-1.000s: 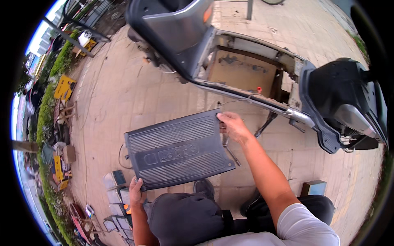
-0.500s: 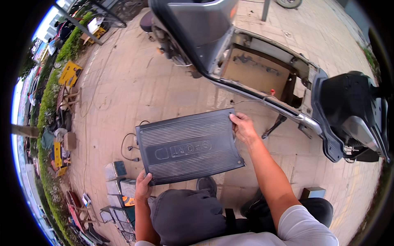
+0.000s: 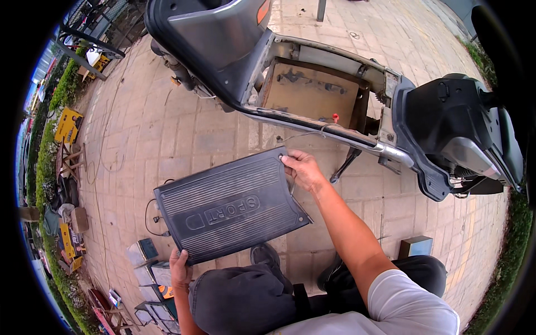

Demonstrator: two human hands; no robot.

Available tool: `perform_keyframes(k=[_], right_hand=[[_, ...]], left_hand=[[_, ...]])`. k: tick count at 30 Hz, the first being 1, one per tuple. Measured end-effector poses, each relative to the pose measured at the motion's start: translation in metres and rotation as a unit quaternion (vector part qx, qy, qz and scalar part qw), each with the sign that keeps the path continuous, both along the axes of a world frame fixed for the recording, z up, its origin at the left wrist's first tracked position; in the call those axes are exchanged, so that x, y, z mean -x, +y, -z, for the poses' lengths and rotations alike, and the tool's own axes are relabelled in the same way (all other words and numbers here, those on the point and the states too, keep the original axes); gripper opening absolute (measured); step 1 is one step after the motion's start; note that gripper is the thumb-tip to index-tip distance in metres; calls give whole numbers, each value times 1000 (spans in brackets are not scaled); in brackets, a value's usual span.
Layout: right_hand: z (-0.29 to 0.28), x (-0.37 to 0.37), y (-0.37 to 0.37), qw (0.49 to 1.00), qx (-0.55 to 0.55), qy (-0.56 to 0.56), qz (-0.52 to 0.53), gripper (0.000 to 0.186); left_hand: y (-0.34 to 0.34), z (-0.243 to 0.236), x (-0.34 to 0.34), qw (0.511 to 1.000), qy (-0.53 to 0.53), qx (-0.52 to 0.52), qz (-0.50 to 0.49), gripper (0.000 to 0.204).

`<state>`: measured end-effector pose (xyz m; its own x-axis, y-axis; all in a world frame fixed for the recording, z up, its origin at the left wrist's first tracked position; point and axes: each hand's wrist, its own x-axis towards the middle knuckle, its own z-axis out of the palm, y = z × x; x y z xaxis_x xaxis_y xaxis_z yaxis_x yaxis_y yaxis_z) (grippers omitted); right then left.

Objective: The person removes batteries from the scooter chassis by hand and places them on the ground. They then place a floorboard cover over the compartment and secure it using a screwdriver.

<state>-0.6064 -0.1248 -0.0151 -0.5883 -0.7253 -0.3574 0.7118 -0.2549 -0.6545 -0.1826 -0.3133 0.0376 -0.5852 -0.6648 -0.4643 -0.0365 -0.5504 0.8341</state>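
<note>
Hardly anything changed in the last second, beyond a swing of the view: still holding the dark-grey ribbed plastic panel (image 3: 231, 204) off the paving, just ahead of the knees. Pinching its near left corner with the left hand (image 3: 180, 269) and its far right corner with the right hand (image 3: 303, 170), both with the thumb on top. So no nearer to or farther from the grey-and-black scooter (image 3: 223, 42), with the brown open compartment (image 3: 312, 95) in its floor frame uncovered. Between panel and frame, as possible snags: a thin loose wire (image 3: 306, 134) and a black metal kickstand (image 3: 345, 166). Beside the panel's left edge, a black cable with plugs (image 3: 157, 219); near the left hand, dark rectangular blocks with pale faces (image 3: 137, 254); by the right knee, a small blue-faced box (image 3: 416, 248).
</note>
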Motion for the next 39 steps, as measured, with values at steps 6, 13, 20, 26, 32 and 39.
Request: perform_keyframes(k=[6, 13, 20, 26, 32, 39], right_hand=[[6, -3, 5, 998, -53, 28, -12, 27], [17, -7, -2, 998, -42, -7, 53, 25], [25, -5, -3, 979, -122, 135, 96, 31], [24, 7, 10, 898, -225, 380, -1, 20], [7, 14, 13, 810, -285, 505, -84, 12], [17, 14, 10, 849, -280, 442, -68, 12]], left_hand=[[4, -4, -3, 999, -44, -11, 10, 30], [13, 9, -4, 999, -36, -22, 15, 30], [18, 7, 0, 999, -35, -17, 4, 28], [17, 13, -4, 1000, -22, -14, -14, 26], [16, 5, 0, 1000, -11, -2, -5, 25], [14, 3, 1, 1000, -11, -4, -8, 26]])
